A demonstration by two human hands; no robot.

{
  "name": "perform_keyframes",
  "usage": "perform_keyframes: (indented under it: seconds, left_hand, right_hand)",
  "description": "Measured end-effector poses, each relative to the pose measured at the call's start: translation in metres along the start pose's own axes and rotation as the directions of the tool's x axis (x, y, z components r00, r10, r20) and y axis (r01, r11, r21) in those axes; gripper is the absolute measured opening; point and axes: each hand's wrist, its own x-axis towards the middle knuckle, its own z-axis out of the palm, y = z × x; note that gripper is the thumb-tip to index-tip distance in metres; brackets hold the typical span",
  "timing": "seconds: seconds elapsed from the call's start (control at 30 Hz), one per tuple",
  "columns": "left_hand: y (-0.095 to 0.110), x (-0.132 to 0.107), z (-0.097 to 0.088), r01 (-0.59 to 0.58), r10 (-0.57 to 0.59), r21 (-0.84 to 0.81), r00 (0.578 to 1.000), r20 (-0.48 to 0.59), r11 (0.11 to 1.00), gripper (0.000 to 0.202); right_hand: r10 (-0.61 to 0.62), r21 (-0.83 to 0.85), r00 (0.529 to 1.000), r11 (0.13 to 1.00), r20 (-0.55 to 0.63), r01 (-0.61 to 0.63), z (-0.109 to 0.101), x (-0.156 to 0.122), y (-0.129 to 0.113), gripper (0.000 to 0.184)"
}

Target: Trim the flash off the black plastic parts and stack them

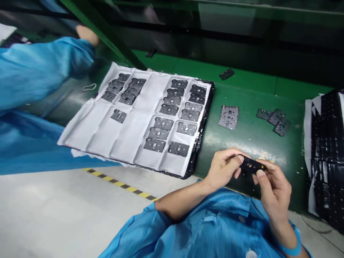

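Between my two hands is a small black flat plate [251,165] with cut-outs and a yellow spot near its right end. My left hand [227,166] pinches its left end between thumb and fingers. At the other end my right hand [275,186] grips it the same way. The plate is held above the front edge of the green table [215,143]. Just beyond my hands lie a short overlapping row of similar dark plates [229,117] and, farther right, a loose cluster of plates [278,118].
A white-lined tray [107,138] with compartments holds several dark plates at left. Stacked black trays [328,157] stand at the right edge. One plate [226,74] lies near the back. A co-worker's blue sleeve [53,68] reaches in at left, beside a green post [104,32].
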Motion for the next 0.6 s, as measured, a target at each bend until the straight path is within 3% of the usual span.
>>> perform_keyframes:
  seconds: [0.17, 0.6]
  left_hand:
    - [0.001, -0.004, 0.003, -0.001, 0.001, 0.008, 1.0, -0.005, 1.0, 0.04]
    - [0.001, -0.012, 0.002, -0.095, 0.095, 0.068, 0.995, 0.008, 0.993, 0.042]
  right_hand:
    - [-0.02, 0.037, 0.995, 0.999, -0.096, 0.024, 0.008, 0.006, 0.0, 0.013]
    - [0.006, 0.139, 0.999, 0.99, -0.041, 0.0, 0.003, 0.01, -0.003, 0.017]
